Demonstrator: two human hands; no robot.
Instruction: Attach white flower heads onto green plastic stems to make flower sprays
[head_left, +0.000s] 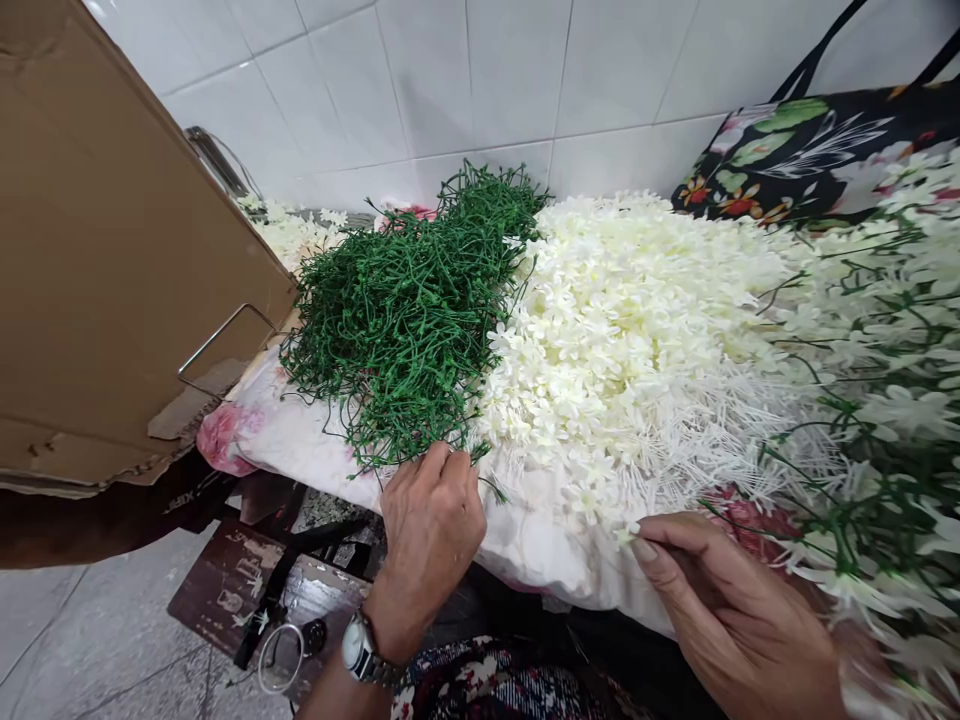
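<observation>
My left hand, with a watch on its wrist, is at the front edge of a heap of green plastic stems. Its fingers are curled closed on a green stem, whose end pokes out to the right; the fingertips are hidden behind the knuckles. My right hand pinches a small white artificial flower between thumb and forefinger, just above the cloth's front edge. Between and beyond my hands spreads a pile of loose white blossoms, with thin white stalks along its near right side.
Finished-looking white flowers on green stems crowd the right side. A cardboard box stands at the left, with a metal wire handle near it. A floral black bag leans against the tiled wall. Flowered cloth covers the surface.
</observation>
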